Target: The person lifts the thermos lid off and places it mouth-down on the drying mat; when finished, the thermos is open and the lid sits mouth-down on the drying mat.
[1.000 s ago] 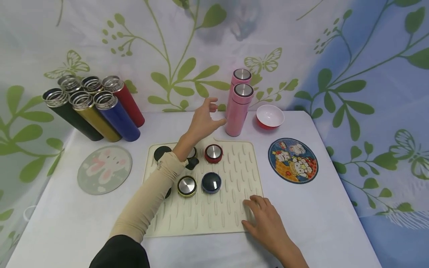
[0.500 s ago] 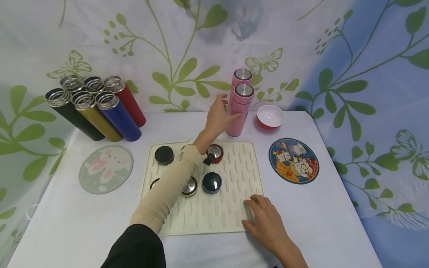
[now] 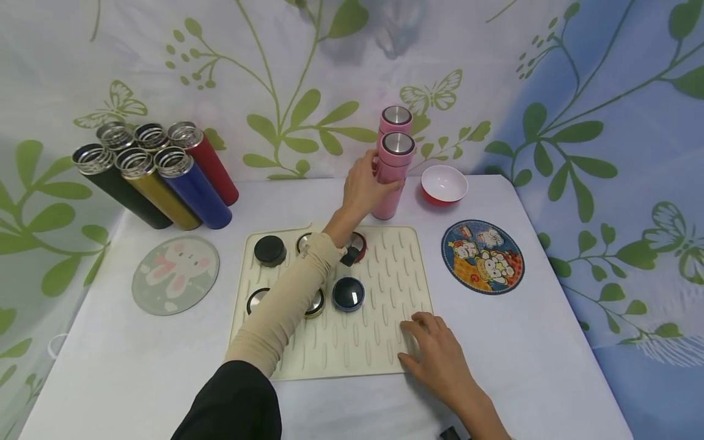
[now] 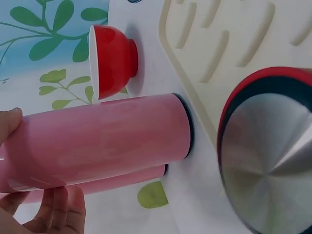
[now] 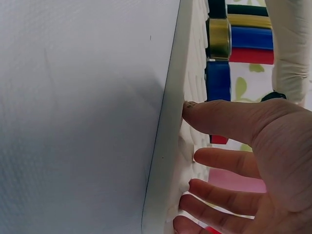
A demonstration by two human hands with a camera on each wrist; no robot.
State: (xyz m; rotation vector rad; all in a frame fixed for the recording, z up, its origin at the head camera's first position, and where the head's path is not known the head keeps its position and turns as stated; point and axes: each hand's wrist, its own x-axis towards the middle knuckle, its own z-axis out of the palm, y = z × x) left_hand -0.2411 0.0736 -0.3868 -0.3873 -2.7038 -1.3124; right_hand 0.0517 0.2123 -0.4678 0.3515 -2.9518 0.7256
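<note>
My left hand [image 3: 364, 189] grips the front pink thermos bottle [image 3: 395, 168], thumb on one side and fingers on the other. The bottle stands upright with its steel-topped lid on. Close behind it stands a second pink thermos bottle [image 3: 397, 116], partly hidden. At the front right of the cream mat [image 3: 385, 269], my right hand [image 3: 437, 354] rests with relaxed fingers touching the mat's edge. Several bottle lids lie on the mat, including a black lid [image 3: 269, 250], a blue lid [image 3: 348, 294] and a red-rimmed lid [image 4: 270, 161]. My left forearm partly covers some lids.
Several lidless bottles, among them a blue bottle [image 3: 192, 189] and a red bottle [image 3: 211, 165], stand grouped at the back left. A red bowl [image 3: 443, 185] sits right of the pink bottles. A grey-green round mat [image 3: 176, 275] and a colourful round mat [image 3: 483, 256] flank the cream mat.
My left hand has moved to the right, from beside the pink bottles to a grip on the front one. The right hand stays at the mat's edge.
</note>
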